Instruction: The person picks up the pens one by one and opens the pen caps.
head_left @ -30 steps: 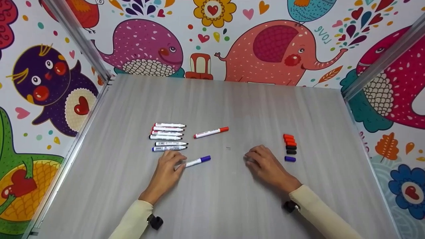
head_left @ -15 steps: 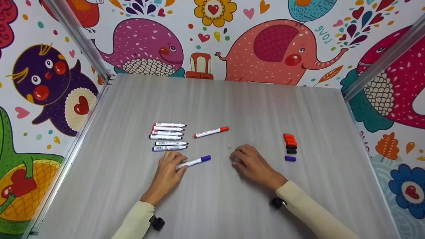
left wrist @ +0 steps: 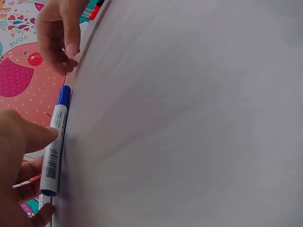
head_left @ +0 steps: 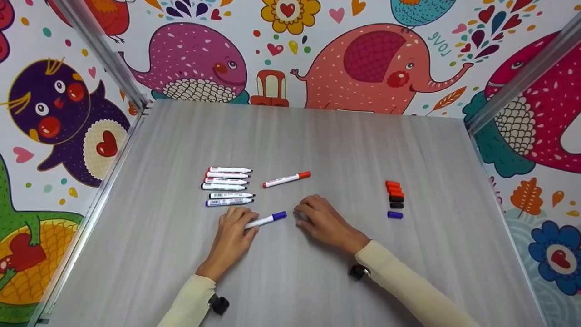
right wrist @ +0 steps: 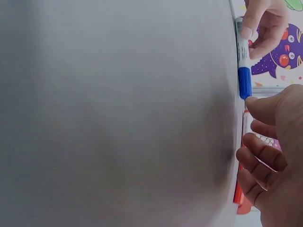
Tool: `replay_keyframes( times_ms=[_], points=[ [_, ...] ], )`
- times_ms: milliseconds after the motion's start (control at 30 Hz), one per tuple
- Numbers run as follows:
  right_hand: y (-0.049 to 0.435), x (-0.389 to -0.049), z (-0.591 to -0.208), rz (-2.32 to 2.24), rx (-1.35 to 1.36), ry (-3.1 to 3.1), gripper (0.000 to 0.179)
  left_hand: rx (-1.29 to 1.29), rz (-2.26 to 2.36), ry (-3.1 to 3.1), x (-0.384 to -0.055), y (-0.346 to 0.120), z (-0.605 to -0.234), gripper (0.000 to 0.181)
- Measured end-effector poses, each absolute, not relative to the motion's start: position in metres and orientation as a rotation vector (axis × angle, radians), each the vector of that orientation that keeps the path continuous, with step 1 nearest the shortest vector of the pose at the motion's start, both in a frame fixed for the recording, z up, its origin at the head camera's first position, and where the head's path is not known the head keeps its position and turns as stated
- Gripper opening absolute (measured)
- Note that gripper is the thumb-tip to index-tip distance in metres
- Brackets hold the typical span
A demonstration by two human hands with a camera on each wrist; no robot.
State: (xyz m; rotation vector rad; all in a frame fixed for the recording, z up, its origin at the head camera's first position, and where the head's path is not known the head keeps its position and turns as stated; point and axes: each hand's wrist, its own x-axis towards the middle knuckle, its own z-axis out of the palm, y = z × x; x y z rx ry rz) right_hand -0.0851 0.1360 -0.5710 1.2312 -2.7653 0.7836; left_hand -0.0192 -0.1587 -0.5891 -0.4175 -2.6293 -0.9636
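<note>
My left hand (head_left: 231, 238) pinches a white whiteboard marker with a blue cap (head_left: 280, 215) between thumb and fingers, the cap pointing right. In the left wrist view the thumb presses on the marker's barrel (left wrist: 56, 137), and its plain end is toward the camera. Just right of the cap is my right hand (head_left: 324, 223), fingers loosely bent with nothing between them. The right wrist view shows its thumb (right wrist: 262, 108) right by the end of the blue cap.
Several uncapped markers (head_left: 227, 186) lie in a row left of centre, tips to the right. A red-capped marker (head_left: 287, 180) lies beyond the hands. At right stands a column of loose caps: red (head_left: 393, 184), black (head_left: 396, 199) and blue (head_left: 395, 215).
My right hand has slid left across the table toward the blue cap. My left hand has barely moved, and more of the marker's barrel shows from its fingers.
</note>
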Motion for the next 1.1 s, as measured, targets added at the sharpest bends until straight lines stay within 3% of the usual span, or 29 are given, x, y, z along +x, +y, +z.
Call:
replay_keyframes(
  times_ms=[733,1100],
  points=[
    [0.091,-0.089,-0.575,0.788,1.231,-2.811,0.023,-0.452,-0.889,-2.642,-0.024,-0.152,-0.592,0.021],
    [0.112,-0.086,-0.574,0.868,1.212,-2.854,0.018,-0.52,-0.914,-2.638,-0.027,-0.143,-0.588,0.019]
  ],
)
